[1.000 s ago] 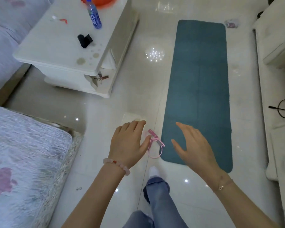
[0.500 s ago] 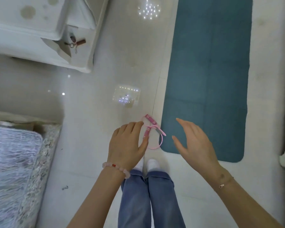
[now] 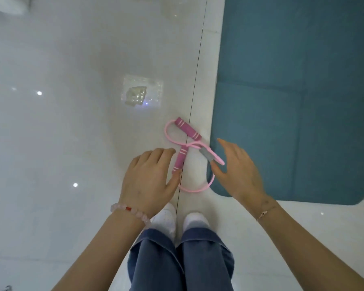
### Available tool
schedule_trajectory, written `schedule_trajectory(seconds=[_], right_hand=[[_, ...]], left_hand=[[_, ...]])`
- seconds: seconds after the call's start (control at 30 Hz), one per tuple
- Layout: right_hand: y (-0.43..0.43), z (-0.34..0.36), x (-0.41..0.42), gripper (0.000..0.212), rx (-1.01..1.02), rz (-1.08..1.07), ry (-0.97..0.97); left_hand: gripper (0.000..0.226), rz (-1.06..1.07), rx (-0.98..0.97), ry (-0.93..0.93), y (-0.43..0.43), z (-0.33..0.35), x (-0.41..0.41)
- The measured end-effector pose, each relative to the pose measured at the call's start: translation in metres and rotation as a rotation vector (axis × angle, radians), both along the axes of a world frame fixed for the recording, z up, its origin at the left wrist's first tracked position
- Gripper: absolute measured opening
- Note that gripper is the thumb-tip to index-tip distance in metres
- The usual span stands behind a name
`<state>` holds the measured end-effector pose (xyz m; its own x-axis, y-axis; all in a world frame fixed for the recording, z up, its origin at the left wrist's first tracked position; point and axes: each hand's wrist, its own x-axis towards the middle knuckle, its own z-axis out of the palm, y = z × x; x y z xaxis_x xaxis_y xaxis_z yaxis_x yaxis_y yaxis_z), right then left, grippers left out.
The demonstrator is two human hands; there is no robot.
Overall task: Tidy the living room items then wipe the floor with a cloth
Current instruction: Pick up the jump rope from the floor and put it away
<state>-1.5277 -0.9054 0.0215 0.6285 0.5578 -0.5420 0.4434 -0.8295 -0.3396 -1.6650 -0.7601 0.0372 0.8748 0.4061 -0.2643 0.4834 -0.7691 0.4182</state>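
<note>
Now | pink jump rope [image 3: 188, 148] | looped, handles crossed | on floor [image 3: 72, 133]

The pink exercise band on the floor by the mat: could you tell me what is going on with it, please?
A person stands over the pink exercise band, which lies on the glossy floor at the edge of the teal mat. Both arms reach down toward it: the left-hand grip is open beside the lower foam handle, the right-hand grip open by the loop at the mat's corner. Neither holds the band yet, so it has not been picked up.
</note>
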Motion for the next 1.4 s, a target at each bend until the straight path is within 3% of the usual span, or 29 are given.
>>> schedule_trajectory(seconds=[0.4,0.53,0.7,0.97,1.4], right_hand=[[-0.011,-0.138,-0.004,0.055,-0.034,-0.072,0.029],[-0.010,-0.154,-0.006,0.035,-0.023,-0.156,-0.038],[-0.009,-0.139,-0.005,0.020,0.046,-0.314,0.069],[-0.011,0.014,0.011,0.020,0.160,-0.401,0.189],[-0.022,0.413,0.038,0.022,0.528,-0.645,0.207]], left_hand=[[0.036,0.003,-0.089,0.015,-0.013,-0.085,-0.011],[0.039,0.001,-0.104,0.043,-0.012,-0.093,-0.015],[0.039,0.013,-0.107,0.051,-0.012,-0.078,-0.014],[0.042,0.001,-0.079,0.057,-0.009,0.047,0.002],[0.044,-0.083,0.004,-0.157,-0.012,0.414,0.050]])
